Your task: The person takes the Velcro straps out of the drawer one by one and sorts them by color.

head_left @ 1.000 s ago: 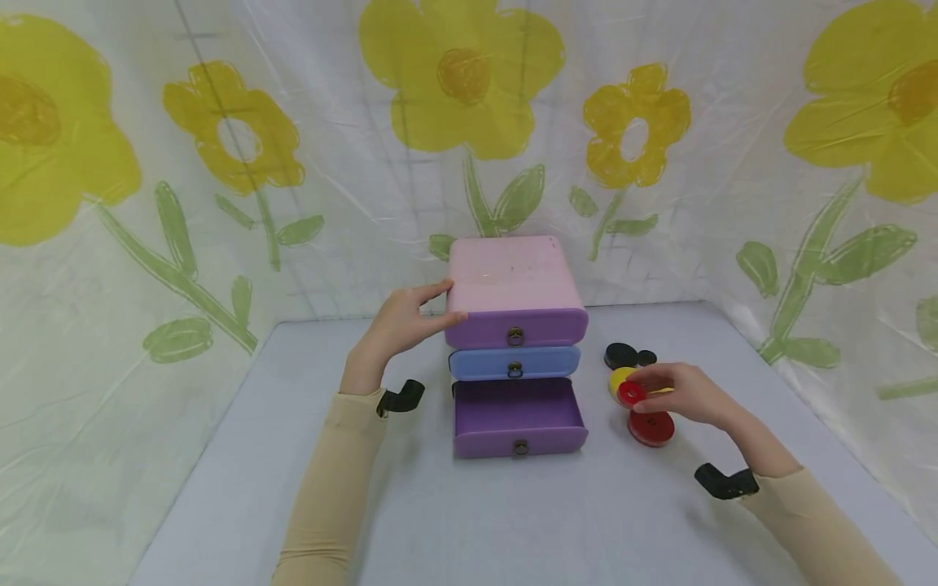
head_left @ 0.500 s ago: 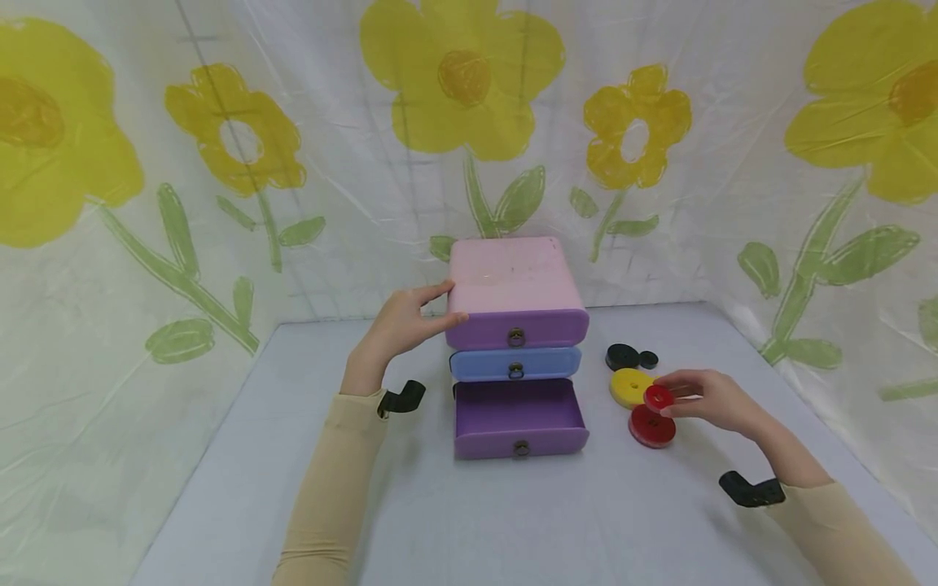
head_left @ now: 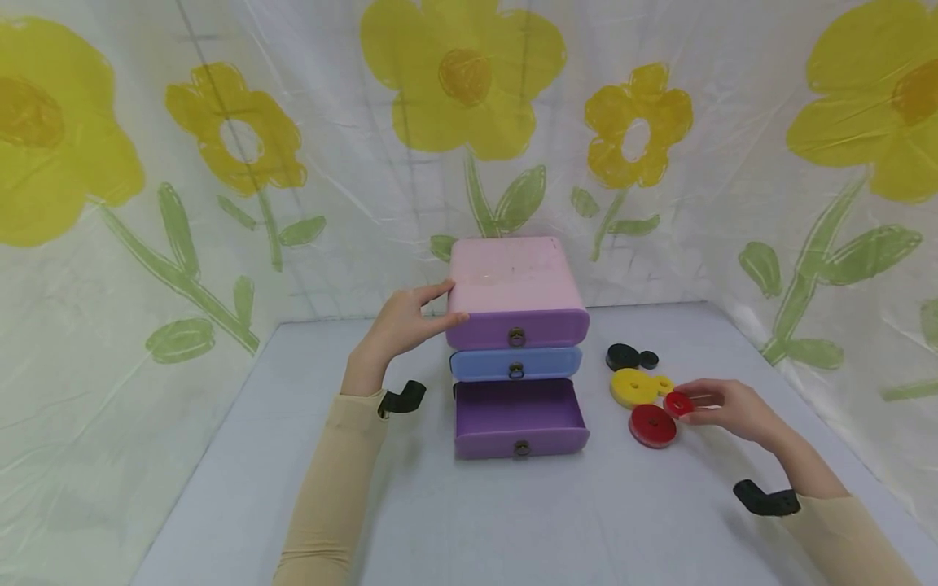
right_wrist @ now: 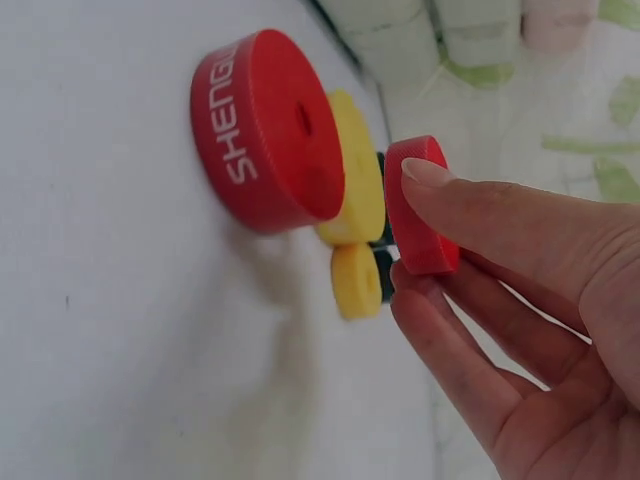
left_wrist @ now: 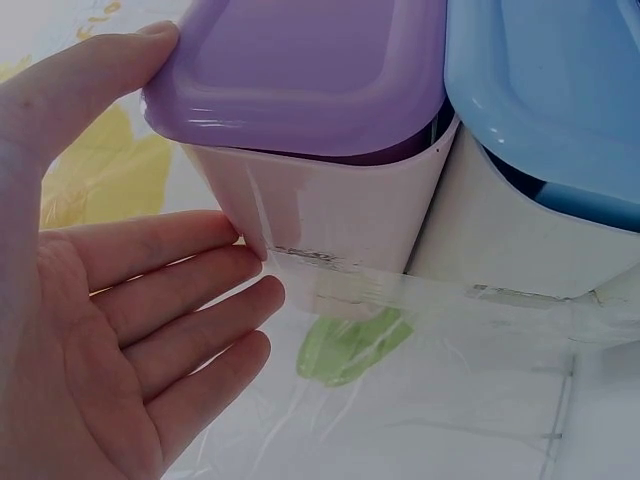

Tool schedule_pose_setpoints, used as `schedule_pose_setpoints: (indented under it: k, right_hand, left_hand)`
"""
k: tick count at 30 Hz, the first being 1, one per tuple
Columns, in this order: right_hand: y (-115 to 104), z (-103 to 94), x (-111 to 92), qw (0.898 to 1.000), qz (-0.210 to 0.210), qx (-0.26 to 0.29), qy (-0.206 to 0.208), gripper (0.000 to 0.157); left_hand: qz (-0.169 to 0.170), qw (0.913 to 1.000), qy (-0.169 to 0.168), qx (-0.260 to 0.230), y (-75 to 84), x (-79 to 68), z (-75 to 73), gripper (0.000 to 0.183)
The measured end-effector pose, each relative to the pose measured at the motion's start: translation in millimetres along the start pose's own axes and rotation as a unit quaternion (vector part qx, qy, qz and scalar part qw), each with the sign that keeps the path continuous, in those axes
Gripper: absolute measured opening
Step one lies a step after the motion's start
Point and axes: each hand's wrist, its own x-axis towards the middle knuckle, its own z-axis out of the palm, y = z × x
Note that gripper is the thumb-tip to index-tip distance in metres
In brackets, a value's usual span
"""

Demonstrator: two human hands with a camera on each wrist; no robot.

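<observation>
A stacked drawer unit (head_left: pixel 509 273) stands at the table's back middle, with a pink top. Its top drawer (head_left: pixel 538 328) is purple, the middle drawer (head_left: pixel 542 363) is blue, and the purple bottom drawer (head_left: pixel 484 444) is pulled out. My left hand (head_left: pixel 399 321) rests at the unit's upper left, its thumb on the top drawer's front edge (left_wrist: pixel 290 125) and its fingers extended along the side. Between thumb and fingertips my right hand (head_left: pixel 736 407) pinches a small red tape roll (right_wrist: pixel 425 225), beside a large red tape roll (head_left: pixel 652 426) with white lettering.
Behind the large red roll lie a large yellow roll (head_left: pixel 630 387) and a small yellow roll (head_left: pixel 664 385). Farther back are a large black roll (head_left: pixel 622 356) and a small black roll (head_left: pixel 648 359). A flower-patterned curtain (head_left: pixel 344 244) closes off the table's back and sides.
My right hand has moved the small red roll rightward, from in front of the yellow rolls to the right of the large red roll. My left hand stays in place.
</observation>
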Motion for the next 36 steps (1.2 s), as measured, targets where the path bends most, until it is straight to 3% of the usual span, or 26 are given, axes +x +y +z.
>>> schedule_pose_setpoints:
  k: [12,36]
  right_hand:
    - [19,6.5,-10,0.999,0.053,-0.001,-0.004,0.057]
    - [27,16.3,-8,0.997,0.080,0.006,-0.018,0.057]
  left_hand:
    - [-0.003,1.0000,0.003,0.000,-0.2,-0.1,0.9,0.076]
    - [-0.005,1.0000,0.004,-0.007,1.1,-0.4,-0.6,0.076]
